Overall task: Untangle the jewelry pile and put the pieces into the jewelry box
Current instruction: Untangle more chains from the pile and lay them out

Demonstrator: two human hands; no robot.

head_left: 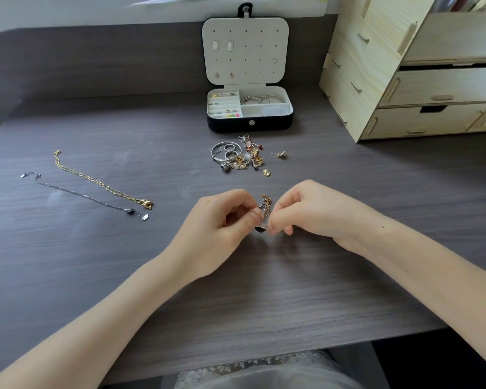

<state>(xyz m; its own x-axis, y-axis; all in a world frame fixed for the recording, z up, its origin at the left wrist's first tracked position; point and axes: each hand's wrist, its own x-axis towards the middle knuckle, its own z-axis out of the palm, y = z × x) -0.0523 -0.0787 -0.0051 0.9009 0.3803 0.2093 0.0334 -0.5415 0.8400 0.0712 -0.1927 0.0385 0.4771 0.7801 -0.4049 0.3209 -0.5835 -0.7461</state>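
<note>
Left forearm [110, 304] and right forearm [418, 270] were both bare, running in from the near edge and angling toward each other so the hands met in the middle. The left hand [219, 223] had its fingers curled in, thumb tip pinching a little tangled chain [266, 204]. The right hand [312, 211] was curled too, knuckles up, fingertips pinching that chain from the right.

A rose-gold chain [267, 204] with a dark pendant is being pinched between the left hand [222, 223] and the right hand [306, 211]. The tangled pile [237, 154] is being left just before the open jewelry box [227, 124]. A gold chain [101, 185] and a silver chain [82, 194] are being kept stretched out, well apart.
</note>
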